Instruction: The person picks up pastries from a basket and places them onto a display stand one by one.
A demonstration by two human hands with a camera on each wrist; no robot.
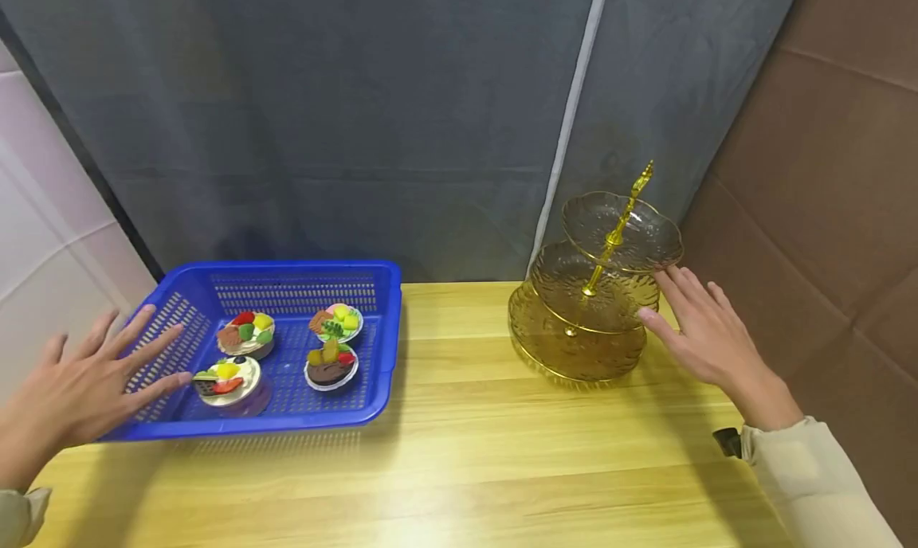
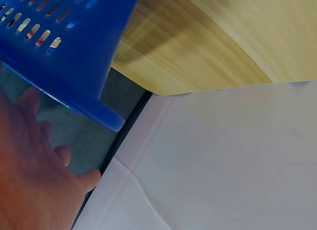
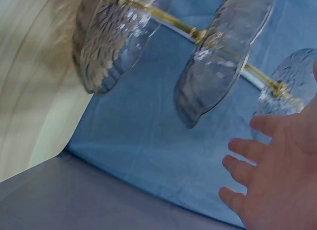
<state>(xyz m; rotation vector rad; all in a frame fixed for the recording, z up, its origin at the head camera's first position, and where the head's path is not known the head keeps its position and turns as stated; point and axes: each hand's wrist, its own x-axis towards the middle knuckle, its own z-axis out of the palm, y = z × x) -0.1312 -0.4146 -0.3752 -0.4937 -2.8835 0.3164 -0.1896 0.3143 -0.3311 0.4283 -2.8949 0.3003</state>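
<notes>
In the head view my left hand [image 1: 89, 381] spreads its fingers over the left rim of a blue plastic basket [image 1: 396, 333]. Four would be several: several small decorated cupcakes sit inside, among them a chocolate one [image 1: 330, 373] in a white cup and a cream-topped one [image 1: 233, 381] nearest my fingertips. My right hand [image 1: 706, 333], fingers extended and holding nothing, is at the right side of a three-tier stand [image 1: 588, 293] with clear gold-rimmed plates on a gold post. The right wrist view shows the palm [image 3: 282, 161] facing the plates.
Both the basket and the stand are on a light wooden table [image 1: 459, 452]. A dark grey cloth [image 1: 358, 134] hangs behind it. White cloth [image 1: 57, 182] borders the left side, brown cloth [image 1: 839, 189] the right.
</notes>
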